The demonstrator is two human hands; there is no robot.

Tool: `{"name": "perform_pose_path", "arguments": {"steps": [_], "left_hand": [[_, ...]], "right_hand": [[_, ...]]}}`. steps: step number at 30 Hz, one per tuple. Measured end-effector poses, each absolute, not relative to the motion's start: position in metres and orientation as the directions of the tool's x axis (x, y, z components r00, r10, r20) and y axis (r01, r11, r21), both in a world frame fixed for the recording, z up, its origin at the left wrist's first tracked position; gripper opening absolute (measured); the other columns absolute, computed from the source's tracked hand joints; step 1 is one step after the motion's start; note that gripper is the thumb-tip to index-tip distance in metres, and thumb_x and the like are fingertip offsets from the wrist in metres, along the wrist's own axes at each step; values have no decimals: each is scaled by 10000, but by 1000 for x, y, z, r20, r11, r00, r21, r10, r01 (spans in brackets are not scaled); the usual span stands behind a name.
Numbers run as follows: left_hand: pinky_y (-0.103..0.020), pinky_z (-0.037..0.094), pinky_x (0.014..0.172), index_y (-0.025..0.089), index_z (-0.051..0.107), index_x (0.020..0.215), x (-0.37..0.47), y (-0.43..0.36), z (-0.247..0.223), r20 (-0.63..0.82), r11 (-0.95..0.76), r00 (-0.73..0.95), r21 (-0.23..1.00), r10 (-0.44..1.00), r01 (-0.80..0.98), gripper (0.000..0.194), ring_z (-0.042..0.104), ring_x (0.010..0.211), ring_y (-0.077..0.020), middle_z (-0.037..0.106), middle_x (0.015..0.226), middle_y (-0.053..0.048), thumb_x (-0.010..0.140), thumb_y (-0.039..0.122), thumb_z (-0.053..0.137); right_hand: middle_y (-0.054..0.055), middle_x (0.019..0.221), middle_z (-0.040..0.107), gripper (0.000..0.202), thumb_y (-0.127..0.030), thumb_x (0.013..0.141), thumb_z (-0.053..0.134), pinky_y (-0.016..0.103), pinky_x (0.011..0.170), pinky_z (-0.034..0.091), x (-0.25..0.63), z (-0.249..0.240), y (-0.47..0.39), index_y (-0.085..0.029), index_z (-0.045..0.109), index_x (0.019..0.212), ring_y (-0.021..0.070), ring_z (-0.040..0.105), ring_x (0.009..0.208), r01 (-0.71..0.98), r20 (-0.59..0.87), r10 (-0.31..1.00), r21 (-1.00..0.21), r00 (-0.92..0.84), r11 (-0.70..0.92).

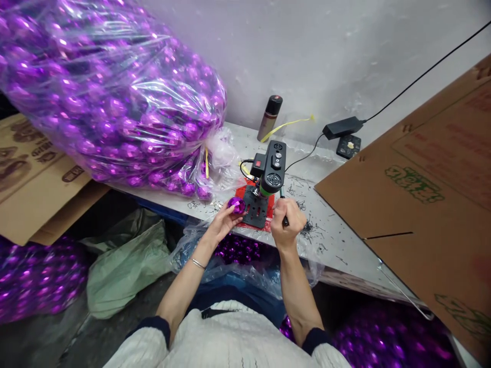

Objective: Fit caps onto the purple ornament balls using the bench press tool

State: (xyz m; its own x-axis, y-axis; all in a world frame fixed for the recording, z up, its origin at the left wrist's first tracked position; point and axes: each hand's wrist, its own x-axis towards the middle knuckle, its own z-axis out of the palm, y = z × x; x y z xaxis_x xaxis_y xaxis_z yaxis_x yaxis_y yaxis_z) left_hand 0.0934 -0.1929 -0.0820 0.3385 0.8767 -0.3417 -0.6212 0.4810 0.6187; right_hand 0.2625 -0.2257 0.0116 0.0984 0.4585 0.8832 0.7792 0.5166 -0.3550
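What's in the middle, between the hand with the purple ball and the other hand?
In the head view, the small black drill press on its red mat sits between the left hand holding the purple ball and the right hand.

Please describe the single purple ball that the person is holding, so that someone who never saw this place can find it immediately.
Start at the small black bench machine in the middle of the white table. Just left of its black base plate, the left hand holds one shiny purple ball. Unlike the many others, packed in the clear plastic bag, it is loose and alone.
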Motion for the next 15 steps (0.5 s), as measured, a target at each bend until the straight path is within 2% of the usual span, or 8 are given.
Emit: {"name": "perform_pose_path", "arguments": {"steps": [3, 8, 10, 13, 15], "left_hand": [[-325, 607, 777, 169, 614, 1149, 95, -188, -79, -386, 536, 373, 562, 844, -630, 391, 741, 894, -217, 733, 1039, -109, 900, 469, 641], [-347, 612, 838, 150, 648, 1028, 93, -183, -76, -437, 542, 335, 544, 835, -640, 274, 726, 915, -208, 741, 982, -89, 922, 402, 634], [-303, 609, 751, 150, 664, 965, 93, -183, -78, -449, 557, 339, 570, 827, -604, 320, 717, 829, -187, 740, 924, -82, 922, 465, 625], [-230, 533, 562, 141, 677, 901, 94, -183, -84, -449, 566, 344, 642, 825, -517, 469, 653, 640, -141, 711, 810, -81, 897, 603, 592], [-229, 516, 538, 143, 677, 917, 95, -182, -86, -451, 567, 343, 654, 824, -502, 485, 636, 610, -134, 704, 805, -79, 880, 621, 602]], "right_hand": [[-17, 597, 542, 272, -152, 954, 447, 267, 583, 385, 262, 11, -226, -217, 498, 694, 103, 519, 568, 782, 882, 461, -357, 101, 512], [-12, 614, 558, 262, -128, 947, 451, 268, 590, 385, 263, 6, -228, -215, 498, 704, 104, 532, 590, 785, 892, 448, -323, 65, 528], [-13, 613, 554, 259, -130, 945, 458, 267, 582, 379, 263, 7, -227, -215, 497, 704, 102, 524, 586, 788, 892, 447, -317, 60, 527], [-15, 600, 534, 286, -171, 955, 458, 273, 570, 369, 265, 12, -225, -219, 481, 674, 101, 499, 565, 795, 877, 473, -346, 86, 498], [-15, 591, 521, 313, -202, 965, 451, 274, 572, 369, 265, 18, -224, -220, 472, 653, 101, 490, 557, 796, 858, 502, -380, 113, 470]]}}
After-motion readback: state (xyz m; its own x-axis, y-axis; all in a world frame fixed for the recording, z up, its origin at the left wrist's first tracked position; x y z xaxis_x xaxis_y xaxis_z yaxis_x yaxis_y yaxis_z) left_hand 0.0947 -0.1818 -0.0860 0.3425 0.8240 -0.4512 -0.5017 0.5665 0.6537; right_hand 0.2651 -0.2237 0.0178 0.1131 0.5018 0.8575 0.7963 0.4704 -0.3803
